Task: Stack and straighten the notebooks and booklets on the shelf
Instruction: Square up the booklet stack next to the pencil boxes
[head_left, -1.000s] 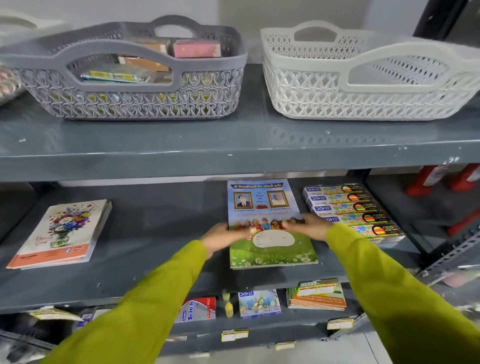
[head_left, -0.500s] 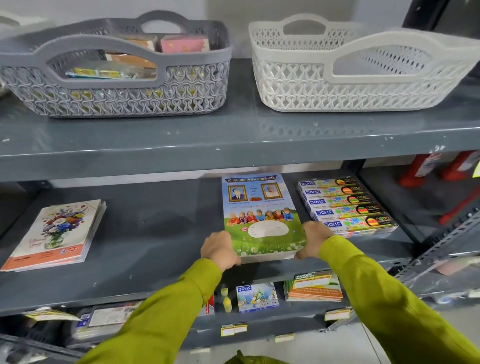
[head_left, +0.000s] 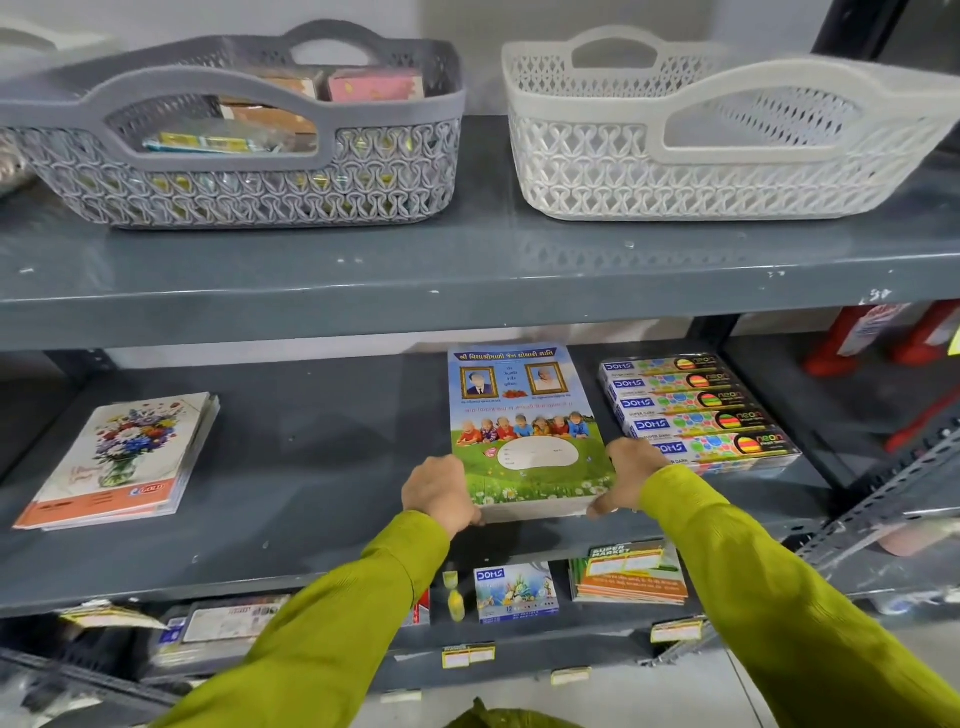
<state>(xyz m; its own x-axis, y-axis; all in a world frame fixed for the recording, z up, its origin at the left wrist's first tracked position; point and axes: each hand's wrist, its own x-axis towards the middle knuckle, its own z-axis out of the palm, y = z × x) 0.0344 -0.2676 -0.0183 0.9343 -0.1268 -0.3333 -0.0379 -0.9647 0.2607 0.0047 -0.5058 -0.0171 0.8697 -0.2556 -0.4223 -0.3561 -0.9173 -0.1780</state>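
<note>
A stack of blue-and-green booklets (head_left: 522, 415) with children on the cover lies on the middle shelf (head_left: 311, 467). My left hand (head_left: 439, 493) grips its near left corner and my right hand (head_left: 626, 480) grips its near right corner. The front edge of the stack is raised a little off the shelf. A second stack of notebooks with a flower-vase cover (head_left: 117, 460) lies at the shelf's left, untouched.
DOMS pencil boxes (head_left: 696, 410) sit right beside the booklets. On the top shelf stand a grey basket (head_left: 249, 171) with small boxes and a white basket (head_left: 717, 156). The lower shelf holds a DOMS box (head_left: 514, 592) and orange booklets (head_left: 628, 574). Red objects (head_left: 872, 332) stand at far right.
My hands slid from the booklets' middle sides to the near corners. The stack was squared up and drawn slightly toward the shelf's front edge.
</note>
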